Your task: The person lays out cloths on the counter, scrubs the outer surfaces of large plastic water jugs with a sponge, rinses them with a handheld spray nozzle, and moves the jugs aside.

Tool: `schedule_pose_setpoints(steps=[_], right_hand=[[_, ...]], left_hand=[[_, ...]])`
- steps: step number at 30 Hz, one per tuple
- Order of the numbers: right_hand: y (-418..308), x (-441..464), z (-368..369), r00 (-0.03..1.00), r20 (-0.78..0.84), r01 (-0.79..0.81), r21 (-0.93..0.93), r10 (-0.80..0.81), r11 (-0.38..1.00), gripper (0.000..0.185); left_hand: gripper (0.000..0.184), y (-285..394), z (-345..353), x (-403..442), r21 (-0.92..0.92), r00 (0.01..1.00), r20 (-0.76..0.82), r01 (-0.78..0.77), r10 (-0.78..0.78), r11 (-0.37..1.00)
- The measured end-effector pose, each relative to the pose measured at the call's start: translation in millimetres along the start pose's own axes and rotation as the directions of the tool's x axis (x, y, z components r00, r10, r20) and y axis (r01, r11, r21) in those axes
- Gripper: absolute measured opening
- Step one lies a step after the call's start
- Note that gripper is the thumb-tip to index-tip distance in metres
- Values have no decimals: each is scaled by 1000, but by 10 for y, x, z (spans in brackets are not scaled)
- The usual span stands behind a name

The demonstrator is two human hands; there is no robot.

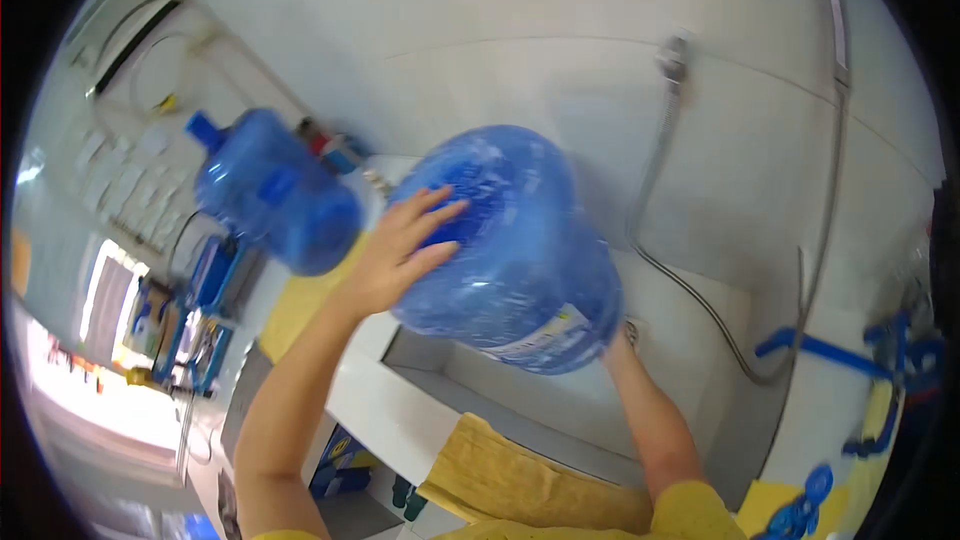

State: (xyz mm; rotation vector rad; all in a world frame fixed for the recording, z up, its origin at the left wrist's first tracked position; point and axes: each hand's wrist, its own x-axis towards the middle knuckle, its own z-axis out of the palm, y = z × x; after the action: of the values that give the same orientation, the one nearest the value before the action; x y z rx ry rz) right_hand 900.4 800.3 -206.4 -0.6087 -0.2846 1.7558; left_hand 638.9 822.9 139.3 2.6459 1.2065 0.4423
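Note:
A big translucent blue water jug [520,240] is held tilted over the white sink [700,340]. My left hand [392,252] lies with its fingers spread on the jug's round bottom. My right hand [612,348] is at the far end of the jug, low on the right; its fingers are hidden behind the jug. A second blue jug [285,190] with a blue cap stands at the left on a yellow cloth [300,300].
Another yellow cloth [530,480] hangs over the sink's front edge. A metal hose [655,170] runs down the wall into the sink. Blue-handled tools [840,355] lie at the right. A blue rack [205,310] stands at the left.

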Motion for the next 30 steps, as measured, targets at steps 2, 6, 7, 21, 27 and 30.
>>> schedule_pose_setpoints(steps=[2, 6, 7, 21, 27, 30], right_hand=[[361, -274, 8, 968, 83, -242, 47, 237, 969, 56], [313, -377, -336, 969, 176, -163, -61, 171, 985, 59], [104, -104, -702, 974, 201, -64, -179, 101, 982, 59], [-880, 166, 1180, 665, 282, 605, -746, -692, 278, 42], [-897, 563, 445, 845, 77, 390, -765, -528, 512, 45], [-1152, -204, 2263, 646, 261, 694, -594, -717, 408, 42]], left_hand=[[51, 23, 8, -66, 33, 998, -24, 67, -66, 997], [49, 57, 73, -202, 93, 985, -56, 169, -165, 981], [48, 142, 91, -189, 93, 976, -77, 209, -202, 974], [110, 428, 142, 247, -224, 1000, -13, 0, -3, 975], [103, 658, 263, 423, -149, 997, -26, 73, -78, 986], [98, 618, 349, 795, -287, 950, -39, 286, -309, 914]])
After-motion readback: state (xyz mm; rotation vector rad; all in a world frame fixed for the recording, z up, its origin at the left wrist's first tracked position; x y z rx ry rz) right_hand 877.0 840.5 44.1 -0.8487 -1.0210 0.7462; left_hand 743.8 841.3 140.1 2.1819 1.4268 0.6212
